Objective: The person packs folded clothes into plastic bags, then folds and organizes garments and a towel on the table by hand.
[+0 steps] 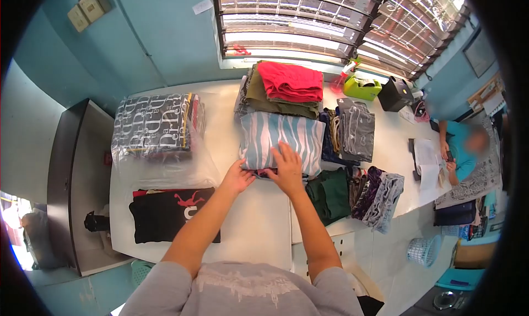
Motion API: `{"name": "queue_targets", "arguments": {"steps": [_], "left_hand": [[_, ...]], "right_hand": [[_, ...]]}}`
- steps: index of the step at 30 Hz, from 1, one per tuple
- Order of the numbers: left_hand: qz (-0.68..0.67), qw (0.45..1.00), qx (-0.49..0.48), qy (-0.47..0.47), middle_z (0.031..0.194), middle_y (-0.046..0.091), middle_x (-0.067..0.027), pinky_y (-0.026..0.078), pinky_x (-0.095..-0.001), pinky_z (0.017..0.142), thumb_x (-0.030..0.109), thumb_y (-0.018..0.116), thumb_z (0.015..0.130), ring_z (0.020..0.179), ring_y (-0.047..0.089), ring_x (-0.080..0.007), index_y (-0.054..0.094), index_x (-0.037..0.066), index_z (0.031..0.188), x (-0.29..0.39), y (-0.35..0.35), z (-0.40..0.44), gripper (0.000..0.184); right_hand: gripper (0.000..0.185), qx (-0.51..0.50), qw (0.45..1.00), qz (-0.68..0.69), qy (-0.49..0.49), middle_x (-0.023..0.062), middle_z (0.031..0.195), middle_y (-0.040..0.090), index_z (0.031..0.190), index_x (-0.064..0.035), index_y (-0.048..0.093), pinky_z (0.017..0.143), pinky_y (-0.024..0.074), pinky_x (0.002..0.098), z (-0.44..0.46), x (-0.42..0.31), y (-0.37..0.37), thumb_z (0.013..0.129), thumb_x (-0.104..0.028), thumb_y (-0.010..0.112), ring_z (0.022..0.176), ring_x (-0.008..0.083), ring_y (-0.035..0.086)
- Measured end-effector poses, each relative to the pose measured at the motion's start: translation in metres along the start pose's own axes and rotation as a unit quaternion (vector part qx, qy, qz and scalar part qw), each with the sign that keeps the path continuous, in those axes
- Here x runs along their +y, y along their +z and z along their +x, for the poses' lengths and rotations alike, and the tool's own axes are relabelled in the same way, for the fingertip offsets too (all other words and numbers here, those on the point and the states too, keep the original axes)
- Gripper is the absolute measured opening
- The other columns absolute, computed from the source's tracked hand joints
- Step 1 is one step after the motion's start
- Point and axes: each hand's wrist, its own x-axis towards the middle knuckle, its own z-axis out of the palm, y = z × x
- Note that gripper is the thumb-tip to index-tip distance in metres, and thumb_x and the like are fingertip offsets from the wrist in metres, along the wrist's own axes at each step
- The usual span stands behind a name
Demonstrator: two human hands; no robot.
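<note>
A folded cloth with blue-grey and white stripes (259,137) lies on top of a stack of folded clothes in front of me. My left hand (238,178) is at the stack's near left corner, thumb and fingers apart and touching the edge. On the striped cloth's near side rests my right hand (287,172), its fingers spread over the fabric. Darker patterned cloth shows under the striped one between my hands. Right behind stands a taller pile, with red folded cloth (292,80) above olive cloth (259,98).
Plastic-wrapped printed clothes (151,123) and black folded shirts (160,217) lie on the white table (256,228) at left. Grey (357,129), dark green (329,195) and patterned clothes (377,197) sit at right. Another person (462,148) sits at the far right beside papers (427,162).
</note>
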Motion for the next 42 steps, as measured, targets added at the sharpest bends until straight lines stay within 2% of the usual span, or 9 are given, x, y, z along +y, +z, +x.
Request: {"name": "queue_targets", "arguments": {"steps": [9, 12, 16, 22, 25, 28, 34, 38, 42], "left_hand": [[0.055, 0.981, -0.054, 0.178, 0.096, 0.053, -0.0072, 0.046, -0.0355, 0.079, 0.037, 0.062, 0.078, 0.087, 0.052, -0.0210, 0.050, 0.008, 0.100, 0.015, 0.022, 0.008, 0.039], [0.030, 0.989, -0.061, 0.128, 0.093, 0.054, -0.0076, 0.046, -0.0371, 0.079, 0.046, 0.058, 0.079, 0.088, 0.053, -0.0227, 0.051, 0.007, 0.100, 0.034, 0.042, -0.011, 0.045], [0.054, 0.991, -0.120, -0.015, 0.107, 0.056, -0.0102, 0.042, -0.0395, 0.086, 0.067, 0.043, 0.078, 0.098, 0.053, -0.0247, 0.050, 0.005, 0.113, 0.045, 0.046, 0.004, 0.072], [0.085, 0.990, -0.029, 0.109, 0.112, 0.057, -0.0112, 0.044, -0.0425, 0.088, 0.058, 0.048, 0.081, 0.100, 0.055, -0.0266, 0.051, 0.006, 0.114, 0.046, 0.040, 0.038, 0.062], [-0.012, 0.993, -0.064, 0.097, 0.108, 0.059, -0.0118, 0.046, -0.0438, 0.086, 0.043, 0.050, 0.085, 0.099, 0.057, -0.0276, 0.051, 0.007, 0.114, 0.051, 0.026, 0.049, 0.047], [-0.012, 0.993, -0.112, 0.041, 0.107, 0.059, -0.0128, 0.048, -0.0417, 0.086, 0.028, 0.054, 0.085, 0.099, 0.057, -0.0267, 0.048, 0.006, 0.117, 0.059, 0.045, 0.006, 0.039], [0.263, 0.930, -0.090, 0.240, 0.111, 0.056, -0.0105, 0.048, -0.0365, 0.085, 0.004, 0.064, 0.076, 0.099, 0.057, -0.0224, 0.045, 0.004, 0.120, 0.054, 0.068, -0.003, 0.048], [0.252, 0.912, -0.138, 0.291, 0.107, 0.055, -0.0092, 0.046, -0.0336, 0.083, 0.002, 0.063, 0.074, 0.097, 0.055, -0.0212, 0.044, 0.004, 0.117, 0.045, 0.120, -0.022, 0.047], [0.252, 0.902, -0.171, 0.305, 0.104, 0.055, -0.0084, 0.046, -0.0345, 0.082, 0.002, 0.064, 0.073, 0.095, 0.056, -0.0211, 0.044, 0.006, 0.115, 0.044, 0.149, -0.020, 0.047]], "right_hand": [[0.043, -0.037, 0.986, 0.146, 0.075, 0.0106, 0.118, 0.056, 0.116, -0.0093, 0.054, 0.096, 0.0321, 0.0400, 0.023, 0.027, 0.049, 0.074, -0.014, 0.064, 0.116, 0.0254, 0.047], [0.031, -0.064, 0.779, 0.514, 0.353, 0.0037, 0.107, 0.060, 0.113, -0.0084, 0.056, 0.087, 0.0378, 0.0272, 0.037, 0.039, 0.037, 0.083, -0.017, 0.056, 0.103, 0.0126, 0.052], [0.037, -0.014, 0.738, 0.563, 0.371, 0.0045, 0.102, 0.059, 0.115, 0.0004, 0.054, 0.083, 0.0398, 0.0239, 0.044, 0.025, 0.012, 0.087, -0.023, 0.056, 0.092, 0.0123, 0.053], [0.047, -0.036, 0.806, 0.524, 0.273, 0.0111, 0.119, 0.054, 0.120, -0.0002, 0.050, 0.095, 0.0339, 0.0300, 0.032, 0.026, 0.030, 0.084, -0.029, 0.059, 0.111, 0.0203, 0.048], [0.048, 0.045, 0.997, 0.061, 0.032, 0.0159, 0.122, 0.052, 0.122, -0.0021, 0.050, 0.097, 0.0333, 0.0356, 0.035, 0.008, 0.028, 0.079, -0.021, 0.061, 0.114, 0.0275, 0.049], [0.043, -0.044, 0.992, 0.029, -0.117, 0.0182, 0.124, 0.050, 0.117, -0.0041, 0.054, 0.098, 0.0324, 0.0390, 0.032, -0.024, 0.017, 0.075, -0.013, 0.060, 0.115, 0.0311, 0.048], [0.024, 0.072, 0.956, 0.283, 0.030, 0.0111, 0.103, 0.061, 0.105, -0.0035, 0.055, 0.081, 0.0435, 0.0371, -0.025, -0.042, 0.037, 0.081, -0.006, 0.055, 0.095, 0.0252, 0.058], [0.026, -0.026, 0.494, 0.774, 0.395, 0.0096, 0.099, 0.063, 0.108, -0.0021, 0.054, 0.073, 0.0466, 0.0319, -0.021, -0.018, 0.057, 0.087, -0.017, 0.050, 0.087, 0.0180, 0.059], [0.039, 0.145, 0.321, 0.870, 0.344, 0.0125, 0.111, 0.058, 0.116, -0.0019, 0.049, 0.090, 0.0457, 0.0365, 0.002, -0.003, 0.042, 0.081, -0.019, 0.052, 0.104, 0.0252, 0.055]]}}
